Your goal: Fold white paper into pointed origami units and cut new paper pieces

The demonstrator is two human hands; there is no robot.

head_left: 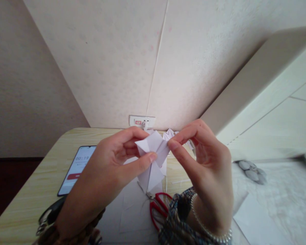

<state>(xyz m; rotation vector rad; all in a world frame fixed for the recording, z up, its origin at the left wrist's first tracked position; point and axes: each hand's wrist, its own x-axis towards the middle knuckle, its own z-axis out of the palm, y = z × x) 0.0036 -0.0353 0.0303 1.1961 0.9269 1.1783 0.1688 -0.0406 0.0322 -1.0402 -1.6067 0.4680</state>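
Between my two hands, above the table, is a folded white paper piece [153, 146] with several pointed flaps. My left hand [122, 160] pinches it, thumb pressed on its front near the middle and fingers behind it. At the paper's right corner, the thumb and index finger of my right hand [204, 160] close on a flap. Its other fingers are curled. Below the paper, scissors with red handles [159, 207] lie partly covered by it and by my right sleeve. White paper sheets [127, 211] are spread on the table under my hands.
A phone [78, 170] showing a timer lies on the wooden table [48, 163] at left, beside a black object [51, 212]. More folded white paper [170, 133] sits behind my hands, near the wall socket [139, 121]. At right are a white sheet [260, 217] and a grey flower-shaped item [252, 170].
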